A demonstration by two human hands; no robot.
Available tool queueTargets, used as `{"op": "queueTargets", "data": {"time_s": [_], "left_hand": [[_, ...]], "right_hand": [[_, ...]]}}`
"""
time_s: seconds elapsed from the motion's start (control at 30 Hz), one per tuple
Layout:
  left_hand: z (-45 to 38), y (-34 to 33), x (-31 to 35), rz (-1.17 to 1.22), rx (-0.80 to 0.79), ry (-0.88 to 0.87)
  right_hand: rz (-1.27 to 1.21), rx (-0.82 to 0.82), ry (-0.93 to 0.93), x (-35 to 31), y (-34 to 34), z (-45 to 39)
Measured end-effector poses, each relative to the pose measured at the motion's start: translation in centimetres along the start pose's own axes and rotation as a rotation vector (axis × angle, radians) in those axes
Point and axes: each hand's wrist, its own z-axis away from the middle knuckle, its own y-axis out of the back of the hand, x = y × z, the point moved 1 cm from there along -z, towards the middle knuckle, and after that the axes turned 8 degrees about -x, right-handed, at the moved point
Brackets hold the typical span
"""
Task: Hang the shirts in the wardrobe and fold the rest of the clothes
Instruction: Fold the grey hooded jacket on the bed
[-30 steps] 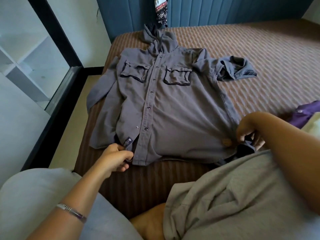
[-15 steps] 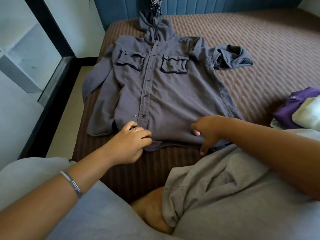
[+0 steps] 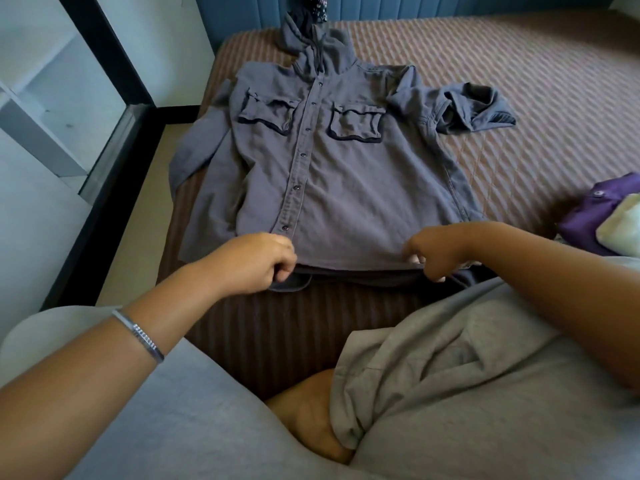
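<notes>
One wide bed with a brown striped quilted cover carries everything, and spread front-up across its near left part lies the grey hooded button-front shirt with two flapped chest pockets, hood toward the blue padded headboard, one sleeve lying down the bed's left side, the other bunched out to the right. It looks a soft, fairly thick cotton: light enough to lift by two corners, limp rather than stiff, likely to sag and crease wherever it is unsupported, and not slippery on the ribbed cover. At the right edge sits a small heap of purple and pale cloth. Both hands are at the hem: the left hand pinches the bottom of the button placket, and the right hand curls its fingers round the hem edge further right. Shoulders or hem corners seem the best holds.
</notes>
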Motion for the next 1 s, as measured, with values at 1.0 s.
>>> {"op": "queueTargets", "data": {"time_s": [1.0], "left_hand": [[-0.4, -3.6, 4.2, -0.304, -0.109, 0.102]], "right_hand": [[-0.120, 0.143, 0.166, -1.2, 0.3, -1.7]]}}
